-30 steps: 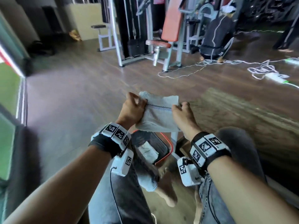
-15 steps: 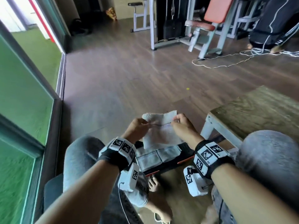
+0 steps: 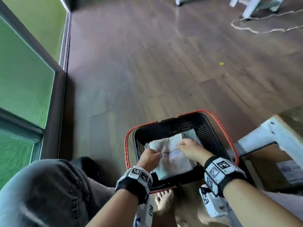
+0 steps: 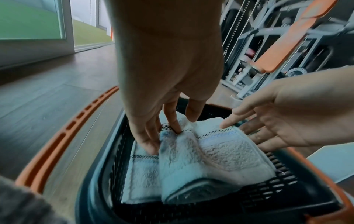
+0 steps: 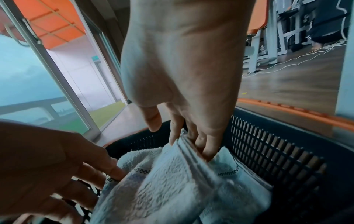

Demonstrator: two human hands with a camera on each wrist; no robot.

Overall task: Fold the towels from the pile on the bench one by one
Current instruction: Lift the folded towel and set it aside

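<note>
A folded white towel [image 3: 172,158] with a dark checkered stripe lies partly inside a black basket [image 3: 211,136] with orange handles on the floor. My left hand [image 3: 151,157] pinches its left edge, fingers pointing down [image 4: 172,125]. My right hand [image 3: 186,146] grips the right edge, the fold caught between the index finger and the other fingers [image 5: 203,145]. Another folded towel [image 4: 141,174] lies beneath it in the basket [image 4: 277,191], and one more [image 3: 191,134] shows at the back right. The pile on the bench is out of view.
The bench's white metal leg [image 3: 262,136] and wooden top [image 3: 293,114] stand just right of the basket, with a box [image 3: 290,172] under them. My knee [image 3: 49,185] and a bare foot [image 3: 164,200] are near the basket. A window frame [image 3: 54,95] runs along the left.
Both hands have come down with the folded towel from in front of me into the basket. The head view has tilted down toward the floor.
</note>
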